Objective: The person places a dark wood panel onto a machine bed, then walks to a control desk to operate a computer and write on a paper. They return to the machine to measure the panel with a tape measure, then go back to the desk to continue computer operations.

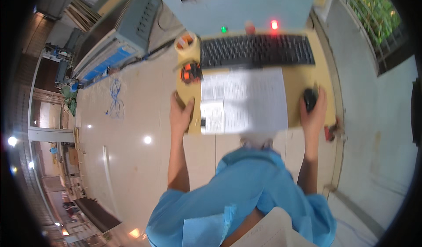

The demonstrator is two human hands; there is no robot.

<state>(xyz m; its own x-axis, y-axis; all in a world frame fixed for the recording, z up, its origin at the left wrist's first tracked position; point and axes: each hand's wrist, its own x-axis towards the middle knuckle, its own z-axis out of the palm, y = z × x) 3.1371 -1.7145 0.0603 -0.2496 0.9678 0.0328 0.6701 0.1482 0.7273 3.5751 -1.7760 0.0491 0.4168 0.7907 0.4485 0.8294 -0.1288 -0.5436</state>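
Observation:
My right hand [313, 111] is curled over a black computer mouse [310, 99] at the right side of a small yellow desk [303, 77]. At the desk's left edge is my left hand [180, 113], its thumb on top and its other fingers round the outer side, partly hidden. Between the hands lie white printed sheets [259, 99], with a smaller slip [214, 115] on their lower left. Behind them sits a black keyboard [257, 51]. Above my left hand rest an orange-and-black object [191, 72] and a roll of tape [187, 42].
A pale blue cabinet [246, 11] with a screen stands behind the desk, showing a green light [223, 29], a reddish button [250, 27] and a lit red light [274, 24]. A grey machine [127, 31] is at the far left. Blue cable [115, 98] lies on the floor. A wall [378, 128] runs along the right.

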